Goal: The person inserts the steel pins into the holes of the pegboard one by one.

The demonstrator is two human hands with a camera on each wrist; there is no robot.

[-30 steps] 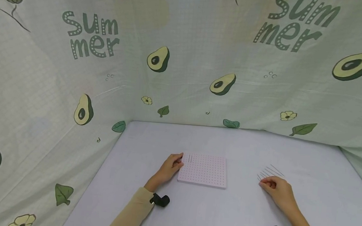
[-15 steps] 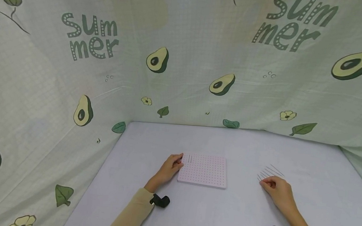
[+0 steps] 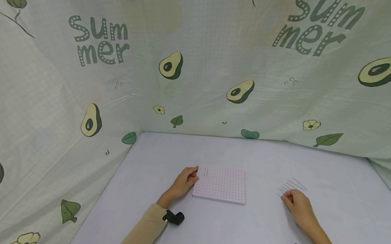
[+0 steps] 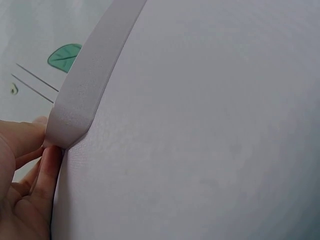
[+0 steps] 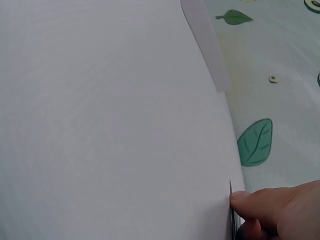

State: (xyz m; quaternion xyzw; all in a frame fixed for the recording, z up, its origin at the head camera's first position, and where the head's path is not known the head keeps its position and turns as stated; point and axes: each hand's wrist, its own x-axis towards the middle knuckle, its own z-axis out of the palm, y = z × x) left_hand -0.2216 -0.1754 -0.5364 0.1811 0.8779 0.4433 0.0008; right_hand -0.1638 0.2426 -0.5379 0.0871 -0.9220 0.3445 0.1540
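A pale pink board [image 3: 221, 187] dotted with rows of small holes lies mid-table. Two thin needles [image 4: 35, 86] stand upright in it near its far left corner. My left hand [image 3: 181, 184] holds the board's left edge; in the left wrist view the thumb and a finger grip its corner. To the right, several thin needles [image 3: 296, 183] lie slantwise on the table. Beside them my right hand [image 3: 299, 208] pinches between thumb and fingertips a needle [image 5: 230, 188], whose point shows past the thumb in the right wrist view.
A white cloth covers the table [image 3: 235, 232]. Behind and at the left hangs a pale curtain [image 3: 200, 61] printed with avocados, leaves and lettering. Black camera mounts [image 3: 174, 217] sit on both wrists, below beige sleeves.
My right hand's fingertips have shifted very slightly right beside the loose needles. The left hand keeps its hold on the board, which stays in place.
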